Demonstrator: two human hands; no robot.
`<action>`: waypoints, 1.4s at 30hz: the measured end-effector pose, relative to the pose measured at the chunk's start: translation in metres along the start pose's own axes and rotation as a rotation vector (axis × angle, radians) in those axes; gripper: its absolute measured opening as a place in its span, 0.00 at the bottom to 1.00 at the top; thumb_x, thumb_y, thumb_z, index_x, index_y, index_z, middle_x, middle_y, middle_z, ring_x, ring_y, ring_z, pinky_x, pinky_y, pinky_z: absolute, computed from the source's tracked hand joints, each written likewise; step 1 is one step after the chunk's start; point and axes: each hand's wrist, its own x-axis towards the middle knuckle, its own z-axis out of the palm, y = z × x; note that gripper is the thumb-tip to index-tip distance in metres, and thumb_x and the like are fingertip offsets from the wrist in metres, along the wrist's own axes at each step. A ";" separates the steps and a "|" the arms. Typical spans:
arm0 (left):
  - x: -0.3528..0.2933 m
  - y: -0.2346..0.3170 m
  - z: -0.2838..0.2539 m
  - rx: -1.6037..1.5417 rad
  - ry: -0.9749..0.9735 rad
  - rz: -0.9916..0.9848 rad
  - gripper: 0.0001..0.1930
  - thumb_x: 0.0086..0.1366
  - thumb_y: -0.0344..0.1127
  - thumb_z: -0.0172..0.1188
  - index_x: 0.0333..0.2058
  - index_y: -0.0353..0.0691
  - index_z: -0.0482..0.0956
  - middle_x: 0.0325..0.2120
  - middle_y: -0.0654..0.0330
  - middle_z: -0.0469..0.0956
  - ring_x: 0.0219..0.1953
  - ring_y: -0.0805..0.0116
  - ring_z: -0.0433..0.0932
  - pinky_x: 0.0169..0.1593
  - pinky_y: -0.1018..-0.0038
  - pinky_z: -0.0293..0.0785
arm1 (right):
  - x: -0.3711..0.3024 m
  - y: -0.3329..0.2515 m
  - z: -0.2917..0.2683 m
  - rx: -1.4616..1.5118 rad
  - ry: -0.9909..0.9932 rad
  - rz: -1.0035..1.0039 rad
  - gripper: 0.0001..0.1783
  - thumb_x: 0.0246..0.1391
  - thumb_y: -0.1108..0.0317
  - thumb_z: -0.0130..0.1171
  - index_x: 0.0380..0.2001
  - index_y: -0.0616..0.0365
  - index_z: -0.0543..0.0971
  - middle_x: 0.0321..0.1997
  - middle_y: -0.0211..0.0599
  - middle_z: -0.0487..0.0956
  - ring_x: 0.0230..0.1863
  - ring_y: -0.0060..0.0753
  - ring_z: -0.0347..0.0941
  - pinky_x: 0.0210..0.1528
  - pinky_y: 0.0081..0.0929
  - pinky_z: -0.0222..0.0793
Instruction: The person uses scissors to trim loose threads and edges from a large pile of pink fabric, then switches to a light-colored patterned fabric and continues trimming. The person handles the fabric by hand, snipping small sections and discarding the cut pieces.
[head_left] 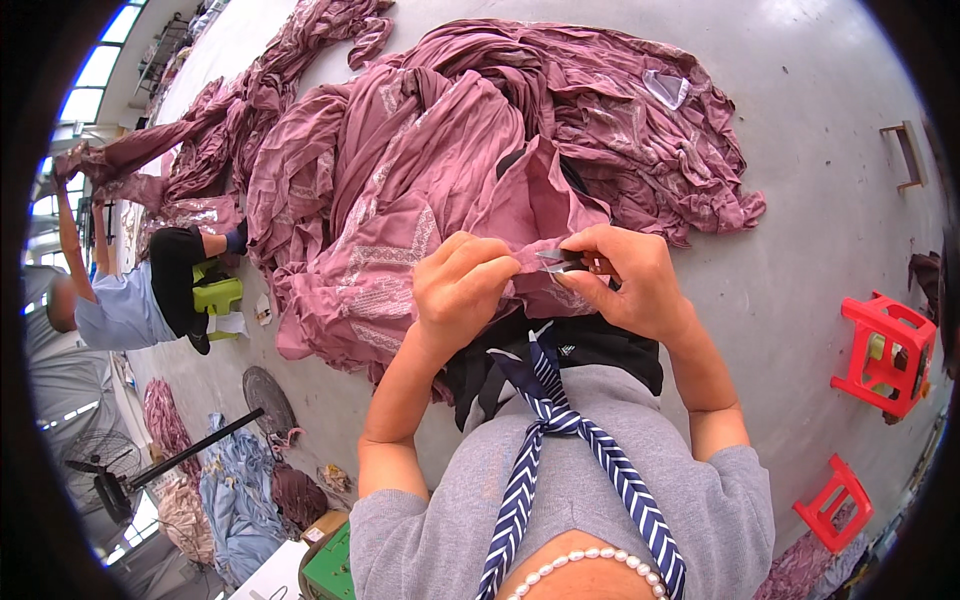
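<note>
Across my lap and the floor in front spreads a large heap of dusty-pink cloth with pale lace-like patterned bands. My left hand is closed, pinching an edge of this cloth between thumb and fingers. Close by on the right, my right hand grips a small pair of thread snips, blades pointing left toward the pinched edge. The blade tips lie at or just over the cloth; whether they touch it I cannot tell. Part of the snips is hidden inside my right fingers.
Another person sits on a green stool at the left, holding up pink cloth. Red plastic stools stand at the right. A standing fan and piles of blue cloth are at the lower left, near a green box.
</note>
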 end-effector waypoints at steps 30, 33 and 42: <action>-0.131 0.000 -0.182 0.316 0.703 -0.676 0.03 0.53 0.20 0.55 0.26 0.35 0.73 0.28 0.63 0.70 0.31 0.74 0.69 0.37 0.78 0.66 | -0.026 0.158 0.009 0.345 0.286 0.594 0.12 0.55 0.66 0.62 0.36 0.65 0.77 0.31 0.31 0.80 0.32 0.16 0.74 0.36 0.17 0.70; -0.169 0.007 -0.298 0.582 1.235 -0.590 0.04 0.52 0.23 0.60 0.28 0.32 0.76 0.32 0.59 0.75 0.31 0.69 0.74 0.33 0.75 0.72 | -0.030 0.173 -0.001 0.307 0.381 0.605 0.11 0.56 0.66 0.60 0.35 0.64 0.77 0.29 0.31 0.80 0.31 0.17 0.75 0.36 0.17 0.69; -0.176 -0.062 -0.161 0.743 0.627 -0.897 0.19 0.58 0.30 0.64 0.48 0.34 0.74 0.43 0.55 0.75 0.45 0.64 0.73 0.50 0.69 0.69 | -0.084 0.289 -0.002 0.619 0.777 1.063 0.24 0.56 0.48 0.57 0.19 0.57 0.71 0.12 0.29 0.71 0.06 0.14 0.52 0.07 0.19 0.42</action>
